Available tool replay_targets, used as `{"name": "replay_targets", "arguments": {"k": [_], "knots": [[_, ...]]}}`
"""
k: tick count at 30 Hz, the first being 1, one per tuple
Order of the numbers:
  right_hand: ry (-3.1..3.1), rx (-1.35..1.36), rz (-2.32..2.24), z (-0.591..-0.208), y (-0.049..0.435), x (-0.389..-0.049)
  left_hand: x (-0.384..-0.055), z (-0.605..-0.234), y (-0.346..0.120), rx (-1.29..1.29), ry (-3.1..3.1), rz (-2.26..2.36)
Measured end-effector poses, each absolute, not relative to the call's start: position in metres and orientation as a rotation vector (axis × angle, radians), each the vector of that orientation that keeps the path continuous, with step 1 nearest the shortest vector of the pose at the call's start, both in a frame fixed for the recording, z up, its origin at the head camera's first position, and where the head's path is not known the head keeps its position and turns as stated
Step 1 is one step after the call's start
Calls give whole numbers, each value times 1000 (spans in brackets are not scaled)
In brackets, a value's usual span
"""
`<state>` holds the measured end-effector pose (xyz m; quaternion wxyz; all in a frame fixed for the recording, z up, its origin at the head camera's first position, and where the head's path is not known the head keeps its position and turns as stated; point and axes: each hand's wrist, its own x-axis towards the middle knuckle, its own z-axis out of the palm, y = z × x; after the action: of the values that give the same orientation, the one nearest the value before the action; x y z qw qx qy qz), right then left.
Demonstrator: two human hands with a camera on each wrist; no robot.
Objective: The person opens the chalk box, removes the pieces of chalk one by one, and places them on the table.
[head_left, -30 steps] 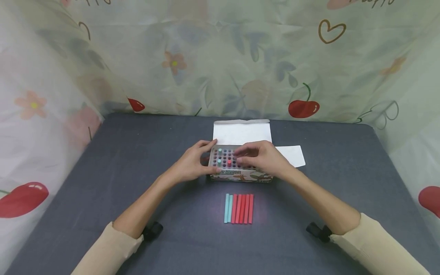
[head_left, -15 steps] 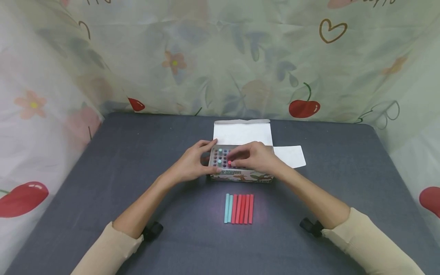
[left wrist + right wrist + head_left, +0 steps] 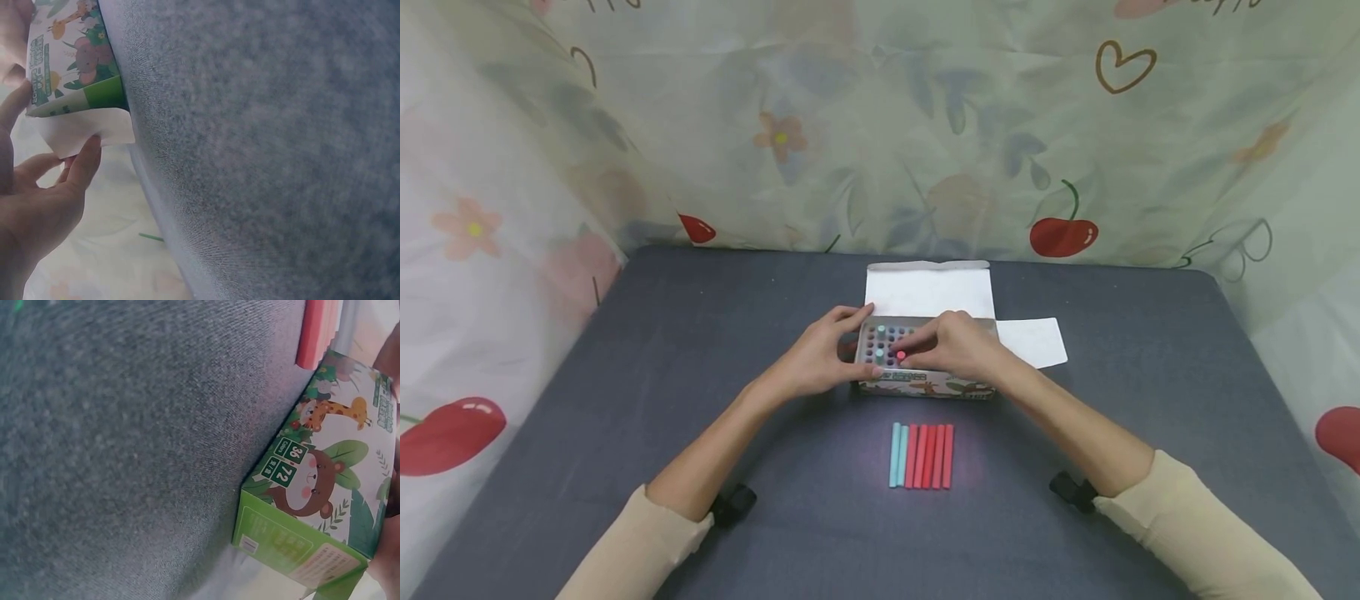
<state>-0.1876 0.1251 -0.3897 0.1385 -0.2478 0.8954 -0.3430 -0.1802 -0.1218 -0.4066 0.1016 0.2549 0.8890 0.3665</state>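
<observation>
A printed cardboard chalk box (image 3: 925, 384) stands with its lid flap (image 3: 928, 289) folded back, showing an insert full of round holes. Across the box's left end, my left hand (image 3: 808, 354) holds it, thumb at the front edge and fingers toward the back. In the left wrist view, its fingers touch a white side flap (image 3: 87, 128). Two mint chalk sticks (image 3: 879, 356) poke up at the insert's left. My right hand (image 3: 958, 346) pinches the end of a red chalk stick (image 3: 901, 356) in the insert and covers the holes to the right.
Nearer the body, a row of mint and red chalk sticks (image 3: 928, 456) lies on the dark grey table (image 3: 820, 533). Another white flap (image 3: 1033, 342) sticks out from the box's right end. A patterned curtain (image 3: 880, 150) hangs behind the table.
The right hand has moved left across the insert, and its fingertips have closed on the red stick. The left hand and the box have stayed in place.
</observation>
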Motion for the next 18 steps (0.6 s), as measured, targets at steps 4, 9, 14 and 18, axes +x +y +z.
{"name": "replay_targets", "arguments": {"k": [4,9,14,18], "knots": [[2621,-713,-986,-391,123,-187,-180,-407,-123,753,2624,1078],[2637,-758,-1019,-394,123,-186,-180,-405,-122,761,2634,1056],[2665,-835,-1036,-396,123,-185,-180,-405,-122,761,2639,1057],[2661,-845,-1060,-396,124,-184,-180,-406,-122,765,2640,1062]]}}
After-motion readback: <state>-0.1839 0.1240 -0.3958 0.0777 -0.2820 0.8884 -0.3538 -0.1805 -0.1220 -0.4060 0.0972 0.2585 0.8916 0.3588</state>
